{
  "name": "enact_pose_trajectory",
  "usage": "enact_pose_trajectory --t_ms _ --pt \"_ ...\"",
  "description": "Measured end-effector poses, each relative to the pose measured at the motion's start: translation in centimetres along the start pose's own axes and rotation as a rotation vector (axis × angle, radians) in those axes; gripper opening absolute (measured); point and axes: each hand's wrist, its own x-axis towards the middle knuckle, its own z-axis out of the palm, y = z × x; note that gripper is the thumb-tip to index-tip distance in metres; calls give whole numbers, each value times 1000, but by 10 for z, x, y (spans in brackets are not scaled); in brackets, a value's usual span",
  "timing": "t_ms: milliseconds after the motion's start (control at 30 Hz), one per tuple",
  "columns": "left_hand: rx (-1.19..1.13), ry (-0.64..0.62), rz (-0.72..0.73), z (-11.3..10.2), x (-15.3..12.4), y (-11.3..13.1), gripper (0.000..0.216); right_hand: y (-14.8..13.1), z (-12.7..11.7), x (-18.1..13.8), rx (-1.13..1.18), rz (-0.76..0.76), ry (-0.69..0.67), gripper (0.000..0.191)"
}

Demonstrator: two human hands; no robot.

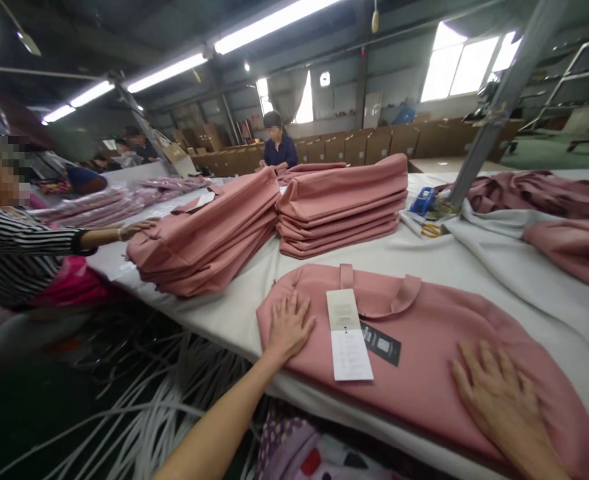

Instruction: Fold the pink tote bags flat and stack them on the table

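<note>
A flat pink bag [414,333] lies along the near edge of the table, its strap handle [408,293] toward the far side. My left hand [290,325] rests on the bag's left end, fingers spread. On the right half, my right hand [499,393] lies flat with its fingers apart. Between the hands, a white paper tag [350,353] is unfolded on the bag. A dark tag [383,343] with a pale square sits partly under it.
Two stacks of pink bags, a left stack [209,233] and a right stack [341,207], stand farther back. A person in stripes [19,243] touches the left one. Yellow-handled scissors [430,231] and a blue tape dispenser [423,200] lie by a metal post [494,120]. White strips [159,413] hang below.
</note>
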Motion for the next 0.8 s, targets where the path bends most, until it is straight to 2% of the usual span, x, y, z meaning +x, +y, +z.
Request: enact_pose_trajectory --t_ms 233,367,567,700,800 --pt "10 98 41 -12 -6 -2 47 -10 -17 2 -209 16 -76 49" --pt "101 221 -38 -12 -10 -16 52 -9 -15 1 -212 -9 -99 45" --pt "66 27 -251 6 -9 -27 59 -6 -9 -1 -167 -34 -34 41" --pt "76 -56 -254 6 -3 -30 62 -2 -4 0 -99 -68 27 39" --pt "81 -66 -203 -3 8 -33 64 -3 -6 -4 25 -127 172 37"
